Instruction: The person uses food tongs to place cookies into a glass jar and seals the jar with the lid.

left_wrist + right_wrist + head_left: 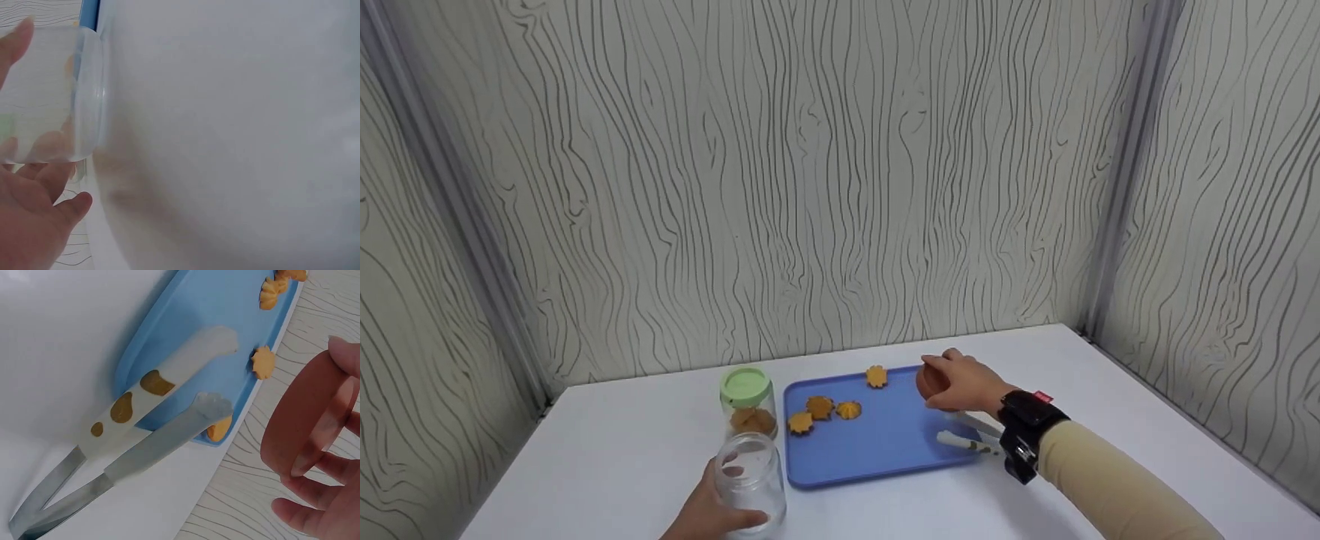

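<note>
My left hand (pixel 712 502) grips a clear, lidless jar (pixel 754 487) by its side, thumb on one side and fingers on the other. Through its wall in the left wrist view, fingers show (pixel 48 146). Above the tray's right part, my right hand (pixel 967 382) holds a reddish-brown round lid (pixel 304 416) by its rim, tilted on edge. Beneath that hand lie tongs (pixel 163 388) with white paw-shaped tips and brown spots, resting partly over the blue tray (pixel 885 450). Several flower-shaped cookies (pixel 820 407) lie on the tray.
A second jar (pixel 750 412) with a green lid (pixel 746 386) and cookies inside stands left of the tray, just behind the open jar. Wood-patterned panels (pixel 810 187) enclose the white table (pixel 607 457) at the back and sides.
</note>
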The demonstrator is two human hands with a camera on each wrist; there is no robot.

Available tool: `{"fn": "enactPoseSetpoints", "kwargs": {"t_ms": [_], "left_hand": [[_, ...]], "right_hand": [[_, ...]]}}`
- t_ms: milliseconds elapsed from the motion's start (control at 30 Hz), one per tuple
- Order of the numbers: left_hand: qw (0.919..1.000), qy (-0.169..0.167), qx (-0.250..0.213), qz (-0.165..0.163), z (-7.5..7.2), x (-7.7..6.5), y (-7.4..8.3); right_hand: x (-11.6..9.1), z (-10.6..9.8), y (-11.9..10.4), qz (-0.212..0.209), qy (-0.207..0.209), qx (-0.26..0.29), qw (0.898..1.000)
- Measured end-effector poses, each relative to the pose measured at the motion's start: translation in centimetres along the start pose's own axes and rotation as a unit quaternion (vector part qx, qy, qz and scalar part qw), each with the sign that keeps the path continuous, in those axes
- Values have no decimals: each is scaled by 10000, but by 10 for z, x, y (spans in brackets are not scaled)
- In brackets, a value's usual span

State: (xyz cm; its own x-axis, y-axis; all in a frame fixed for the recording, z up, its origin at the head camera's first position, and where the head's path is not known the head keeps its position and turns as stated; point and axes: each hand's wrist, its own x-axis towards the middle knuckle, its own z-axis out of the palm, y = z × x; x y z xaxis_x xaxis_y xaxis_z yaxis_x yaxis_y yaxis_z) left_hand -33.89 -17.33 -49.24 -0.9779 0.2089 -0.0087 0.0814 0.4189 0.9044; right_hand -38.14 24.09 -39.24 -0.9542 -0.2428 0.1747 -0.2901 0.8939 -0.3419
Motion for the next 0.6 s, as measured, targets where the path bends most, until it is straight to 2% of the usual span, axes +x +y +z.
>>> {"fn": "enactPoseSetpoints", "kwargs": {"t_ms": [367,600], "left_hand": [[9989,103,-466,-24,3,0,-1],[9996,201,-181,93,4,1,1]], "right_hand": [[-2,-1,20,156,-50,44,9999],[-4,-1,32,359,51,-159,9992]]}}
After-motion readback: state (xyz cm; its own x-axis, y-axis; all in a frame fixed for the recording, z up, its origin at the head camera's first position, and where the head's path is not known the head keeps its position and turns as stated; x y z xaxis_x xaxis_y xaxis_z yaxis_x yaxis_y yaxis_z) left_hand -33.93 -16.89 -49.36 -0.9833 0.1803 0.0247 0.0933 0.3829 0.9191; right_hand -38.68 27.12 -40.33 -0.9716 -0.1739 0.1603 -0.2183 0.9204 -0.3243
